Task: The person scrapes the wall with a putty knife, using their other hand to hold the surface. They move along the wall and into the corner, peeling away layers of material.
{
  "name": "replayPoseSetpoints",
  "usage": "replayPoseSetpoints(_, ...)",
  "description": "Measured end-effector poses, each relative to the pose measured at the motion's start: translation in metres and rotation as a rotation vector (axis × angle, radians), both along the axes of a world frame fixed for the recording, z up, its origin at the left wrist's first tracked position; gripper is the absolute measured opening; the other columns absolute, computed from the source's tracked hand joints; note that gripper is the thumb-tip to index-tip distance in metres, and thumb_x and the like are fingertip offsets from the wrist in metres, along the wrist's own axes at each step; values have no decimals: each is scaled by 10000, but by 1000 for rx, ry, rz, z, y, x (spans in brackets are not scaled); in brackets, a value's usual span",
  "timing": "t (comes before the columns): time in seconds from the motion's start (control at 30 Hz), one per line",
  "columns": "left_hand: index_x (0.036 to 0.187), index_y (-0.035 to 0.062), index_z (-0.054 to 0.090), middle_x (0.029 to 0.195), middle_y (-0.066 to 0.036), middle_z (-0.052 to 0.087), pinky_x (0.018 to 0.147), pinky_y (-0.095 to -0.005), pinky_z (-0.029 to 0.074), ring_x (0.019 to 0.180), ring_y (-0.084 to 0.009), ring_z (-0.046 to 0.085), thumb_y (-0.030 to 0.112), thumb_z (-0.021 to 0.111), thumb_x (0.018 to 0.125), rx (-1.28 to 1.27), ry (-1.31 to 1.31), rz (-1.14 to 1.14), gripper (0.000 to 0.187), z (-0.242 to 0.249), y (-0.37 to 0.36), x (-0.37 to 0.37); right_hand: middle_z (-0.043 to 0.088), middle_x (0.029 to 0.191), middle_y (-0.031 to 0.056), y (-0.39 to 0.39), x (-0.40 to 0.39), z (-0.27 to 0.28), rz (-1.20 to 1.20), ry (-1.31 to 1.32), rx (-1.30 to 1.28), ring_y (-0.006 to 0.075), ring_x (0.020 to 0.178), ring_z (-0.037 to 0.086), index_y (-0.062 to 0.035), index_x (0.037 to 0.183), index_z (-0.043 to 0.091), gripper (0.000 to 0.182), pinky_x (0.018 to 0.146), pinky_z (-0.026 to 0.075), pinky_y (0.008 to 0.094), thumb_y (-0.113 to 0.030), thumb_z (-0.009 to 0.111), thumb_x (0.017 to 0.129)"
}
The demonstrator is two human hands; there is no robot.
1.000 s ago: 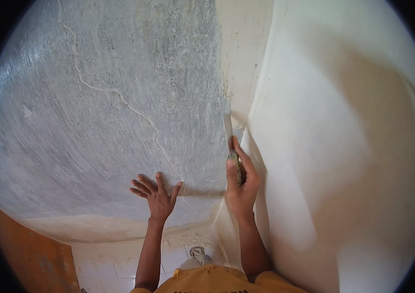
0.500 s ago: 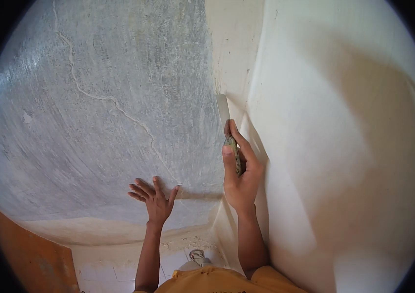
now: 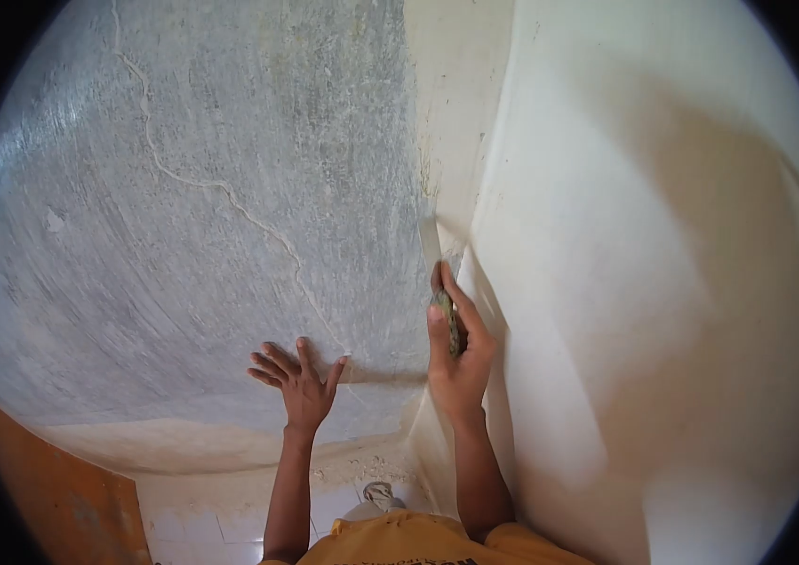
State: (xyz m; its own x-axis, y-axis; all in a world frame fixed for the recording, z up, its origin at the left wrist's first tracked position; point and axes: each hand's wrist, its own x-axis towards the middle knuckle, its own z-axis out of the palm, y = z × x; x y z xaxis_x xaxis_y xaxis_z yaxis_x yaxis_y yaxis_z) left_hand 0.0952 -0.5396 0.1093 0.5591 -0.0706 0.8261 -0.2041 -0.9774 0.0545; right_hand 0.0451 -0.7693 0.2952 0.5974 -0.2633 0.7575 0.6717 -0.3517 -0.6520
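My right hand (image 3: 459, 363) is wrapped round the worn, mottled handle of a scraper (image 3: 430, 242). Its flat metal blade points up the wall and lies at the border between the grey scraped surface (image 3: 230, 113) and the cream paint strip (image 3: 456, 94). The index finger stretches along the tool toward the blade. With fingers spread, my left hand (image 3: 301, 384) rests on the lower part of the grey wall. Its thumb reaches the bottom end of a long winding crack (image 3: 258, 221).
A white side wall (image 3: 588, 235) meets the grey wall in a corner at right. Crumbs of debris (image 3: 376, 468) lie at the wall's foot on white floor tiles (image 3: 197, 527). An orange-brown surface (image 3: 51, 480) is at lower left. A shoe (image 3: 378, 492) shows below.
My right hand and the scraper have moved down along the paint border. The left hand stays in place on the wall.
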Motion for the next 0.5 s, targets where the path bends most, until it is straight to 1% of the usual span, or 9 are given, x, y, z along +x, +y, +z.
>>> replayPoseSetpoints(0.07, 1649, 114, -76, 1585, -380, -298, 1049, -758, -227, 1429, -565, -358, 603, 643, 950, 10, 22, 3, 1116, -1, 0, 0, 700, 1295, 188, -4, 2, -9, -23, -25, -27, 55, 861, 592, 15, 1444, 558, 438, 755, 503, 220, -114, 616, 1029)
replayPoseSetpoints(0.17, 1650, 115, -73, 1583, -384, -298, 1046, -760, -228, 1427, -570, -355, 610, 642, 947, 20, 16, -3, 1118, 0, 0, -1, 699, 1295, 193, -1, -1, 7, 31, 30, 36, 63, 892, 611, 19, 1445, 554, 443, 783, 510, 229, -108, 618, 1026)
replayPoseSetpoints(0.23, 1657, 149, -46, 1603, -348, -296, 1059, -761, -217, 1437, -566, -342, 622, 635, 946, -9, 21, -1, 1093, 0, -1, -1, 700, 1294, 194, 0, -9, 23, 86, 134, 97, 71, 921, 624, 21, 1445, 553, 445, 807, 514, 237, -106, 622, 1024)
replayPoseSetpoints(0.27, 1661, 165, -33, 1613, -331, -294, 1065, -761, -212, 1442, -564, -335, 629, 632, 945, -25, 24, -1, 1081, -1, -1, -2, 702, 1291, 193, 1, -10, 21, 67, 117, 73, 69, 911, 621, 22, 1444, 553, 445, 798, 513, 234, -104, 622, 1023)
replayPoseSetpoints(0.33, 1661, 168, -37, 1612, -333, -292, 1064, -764, -210, 1441, -570, -333, 633, 633, 941, -33, 51, 0, 1087, -6, 2, -2, 706, 1285, 191, 2, -10, 13, 12, 71, 32, 63, 891, 615, 24, 1443, 553, 444, 782, 511, 229, -101, 623, 1022)
replayPoseSetpoints(0.4, 1661, 171, -41, 1611, -337, -292, 1062, -767, -207, 1440, -573, -332, 639, 635, 937, -41, 55, -16, 1096, -9, 0, 0, 711, 1278, 187, -3, -3, -8, -14, -6, 2, 51, 834, 593, 21, 1442, 554, 443, 736, 505, 220, -99, 624, 1021)
replayPoseSetpoints(0.47, 1660, 176, -48, 1608, -341, -293, 1060, -770, -204, 1439, -574, -333, 647, 637, 931, -30, 37, -11, 1106, -8, 2, 1, 712, 1278, 187, -5, 2, -7, 6, -15, 19, 46, 808, 588, 20, 1440, 556, 444, 716, 505, 219, -101, 628, 1019)
replayPoseSetpoints(0.5, 1658, 163, -57, 1606, -348, -290, 1059, -772, -201, 1437, -572, -338, 643, 638, 932, -10, 33, -20, 1114, -9, 4, 2, 709, 1282, 190, -6, -2, 3, 40, 24, 58, 47, 810, 593, 21, 1438, 558, 445, 718, 509, 222, -104, 632, 1017)
